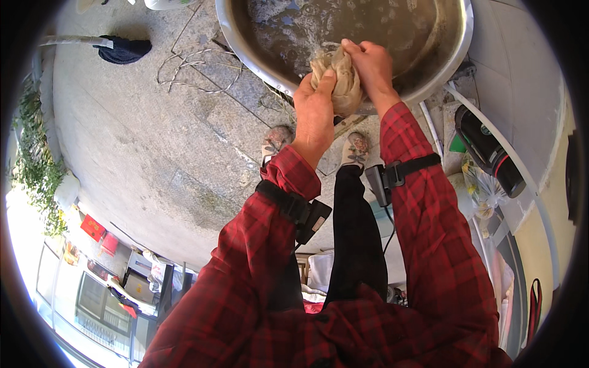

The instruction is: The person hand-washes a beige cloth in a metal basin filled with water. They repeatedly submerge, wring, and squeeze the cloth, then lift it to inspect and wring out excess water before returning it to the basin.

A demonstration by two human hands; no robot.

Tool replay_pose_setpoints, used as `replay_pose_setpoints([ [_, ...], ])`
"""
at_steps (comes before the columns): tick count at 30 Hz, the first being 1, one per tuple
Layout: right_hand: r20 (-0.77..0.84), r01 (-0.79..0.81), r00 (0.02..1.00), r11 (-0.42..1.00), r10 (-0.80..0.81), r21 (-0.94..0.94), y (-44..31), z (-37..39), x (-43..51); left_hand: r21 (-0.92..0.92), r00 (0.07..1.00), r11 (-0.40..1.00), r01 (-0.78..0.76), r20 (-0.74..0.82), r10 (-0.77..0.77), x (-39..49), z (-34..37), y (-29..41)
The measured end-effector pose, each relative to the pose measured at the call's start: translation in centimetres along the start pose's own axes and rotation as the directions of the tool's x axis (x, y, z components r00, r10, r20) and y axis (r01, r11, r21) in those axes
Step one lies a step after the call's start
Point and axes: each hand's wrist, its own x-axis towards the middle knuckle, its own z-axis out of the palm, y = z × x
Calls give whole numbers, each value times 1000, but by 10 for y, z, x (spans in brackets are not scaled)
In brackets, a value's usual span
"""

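Observation:
A wet, bunched beige cloth (346, 89) is held between my two hands, over the near rim of a large metal basin (280, 83). My left hand (317, 108) grips its left side, thumb on top. At its upper right, my right hand (373, 64) pinches a fold between thumb and fingers. Murky brown water (340, 23) with patches of foam lies in the basin beyond the cloth. Both forearms, in red plaid sleeves, carry black straps with small devices.
Loops of wire (198, 64) lie on the concrete floor left of the basin. A dark mop head (123, 49) is farther left. A pale hose (501, 138) curves along the right, by a black cylindrical object (490, 152). My shoes stand just below the basin.

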Motion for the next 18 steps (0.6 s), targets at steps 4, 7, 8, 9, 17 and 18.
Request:
replay_pose_setpoints([
  [4, -122, 35, 991, 994, -48, -108, 37, -46, 57, -32, 970, 985, 167, 182, -159, -2, -11, 4],
  [7, -302, 123, 919, 910, -255, -395, 68, -67, 89, -4, 941, 943, 332, 75, -331, -3, -24, -3],
  [8, -381, 59, 890, 892, -251, -449, 76, -64, 96, 13, 937, 941, 338, 86, -337, -8, -31, -8],
  [9, -406, -95, 910, 906, -89, -412, 82, -55, 101, 38, 926, 929, 367, 77, -369, -12, -38, -11],
  [17, -81, -240, 971, 927, 226, -289, 69, 51, 82, 77, 927, 924, 375, -41, -373, -19, -90, -24],
  [18, 12, -120, 990, 890, 140, -440, 66, 53, 76, 112, 931, 924, 366, -48, -362, -18, -95, -23],
])
